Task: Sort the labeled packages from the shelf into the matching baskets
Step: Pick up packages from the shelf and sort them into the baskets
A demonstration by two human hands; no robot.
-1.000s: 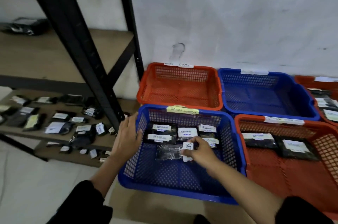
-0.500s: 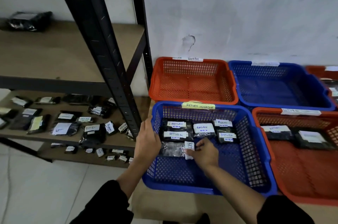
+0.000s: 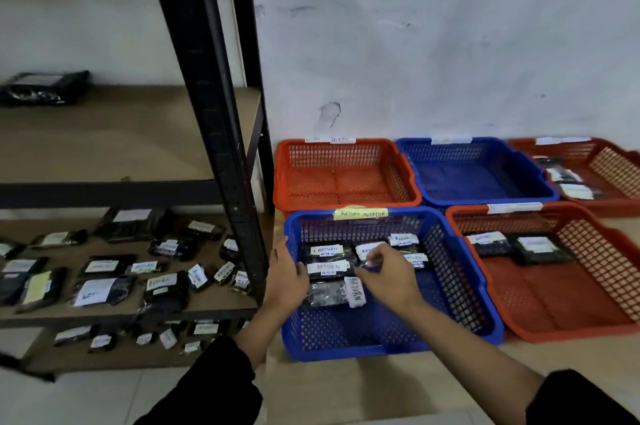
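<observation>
The blue basket (image 3: 460,272) with a yellow "RETURN OVERDUE" tag (image 3: 360,213) sits front centre and holds several black packages with white RETURN labels. The nearest package (image 3: 327,293) lies flat, its label (image 3: 355,291) turned sideways. My right hand (image 3: 389,274) hovers just above it inside the basket, fingers loosely curled and holding nothing. My left hand (image 3: 286,274) clasps the basket's left wall, thumb inside and fingers outside. Many more labelled packages (image 3: 97,290) lie on the low shelf board (image 3: 214,302) to the left.
A black shelf post (image 3: 214,112) stands between shelf and baskets. Behind are an orange basket (image 3: 343,147) and a blue basket (image 3: 540,182). An orange basket (image 3: 602,251) at the right holds two packages; another orange basket (image 3: 620,164) sits far right.
My right hand has let go of the sideways-labelled package and lifted off it, towards the rear packages. The package now lies in the blue basket. My left hand stays on the basket wall.
</observation>
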